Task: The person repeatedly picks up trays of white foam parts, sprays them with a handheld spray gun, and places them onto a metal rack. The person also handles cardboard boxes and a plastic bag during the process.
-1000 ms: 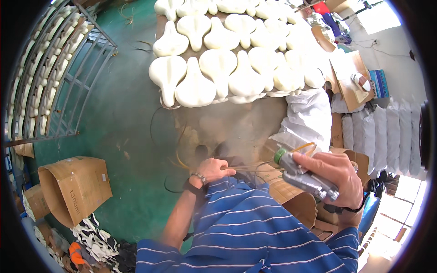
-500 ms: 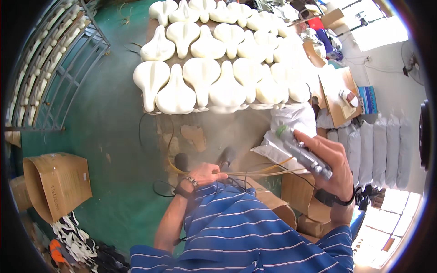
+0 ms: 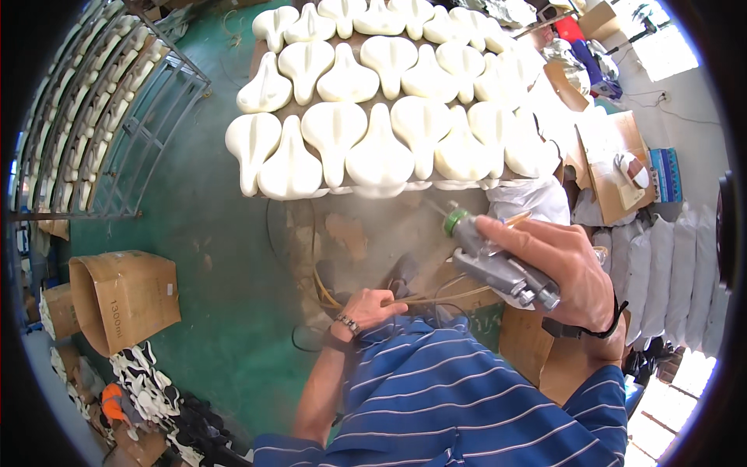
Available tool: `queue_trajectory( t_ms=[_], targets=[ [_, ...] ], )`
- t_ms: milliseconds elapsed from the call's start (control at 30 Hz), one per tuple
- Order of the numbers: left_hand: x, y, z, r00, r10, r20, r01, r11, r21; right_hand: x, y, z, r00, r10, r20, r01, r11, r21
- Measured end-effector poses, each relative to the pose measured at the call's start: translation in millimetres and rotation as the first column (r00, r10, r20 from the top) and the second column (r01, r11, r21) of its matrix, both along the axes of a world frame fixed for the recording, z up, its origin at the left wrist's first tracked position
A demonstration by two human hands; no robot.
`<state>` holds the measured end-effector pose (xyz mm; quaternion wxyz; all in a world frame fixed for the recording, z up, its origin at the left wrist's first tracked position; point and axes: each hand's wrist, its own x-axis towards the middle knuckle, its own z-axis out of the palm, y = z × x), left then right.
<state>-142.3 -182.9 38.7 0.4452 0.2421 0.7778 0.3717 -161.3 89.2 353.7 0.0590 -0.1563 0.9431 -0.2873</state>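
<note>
My right hand (image 3: 560,265) is wrapped round a grey metal spray gun (image 3: 506,265) with a green ring near its nozzle. The nozzle points up and left, toward the near edge of a table covered with rows of cream bicycle saddle pads (image 3: 380,152). A pale haze hangs between the gun and the pads. Low in front of my waist, my left hand (image 3: 369,310) is closed round a thin yellowish hose (image 3: 447,298), which runs right toward the gun. The pads lie with narrow ends alternately near and far.
A metal rack (image 3: 148,128) of more pads stands at the left. Below it sits an open cardboard box (image 3: 128,300), with a heap of black and white scraps (image 3: 148,381) nearer me. Stuffed white sacks (image 3: 661,268) stand at the right. A hose loops on the green floor (image 3: 233,311).
My right hand has swung the spray gun left, and the gun now lies flatter, its nozzle nearer the table's front edge. My view has shifted a little. The left hand keeps its hold.
</note>
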Motion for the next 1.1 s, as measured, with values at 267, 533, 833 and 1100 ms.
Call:
queue_trajectory(
  t_ms=[267,533,833,1100],
  targets=[
    [30,57,9,0.999,0.038,-0.015,-0.038,0.999,-0.018,33,56,2,0.998,-0.031,0.053,0.035,0.997,-0.064],
    [49,89,5,1.0,-0.003,0.015,0.004,1.0,-0.012,62,95,-7,0.969,-0.244,-0.033,0.243,0.97,-0.02],
    [29,97,18,0.989,-0.15,-0.011,0.15,0.988,0.019,73,77,4,0.969,-0.238,-0.069,0.236,0.971,-0.039],
    [31,75,0,0.985,-0.17,0.022,0.165,0.977,0.133,76,37,25,0.982,-0.178,0.069,0.179,0.984,-0.009]
  ],
)
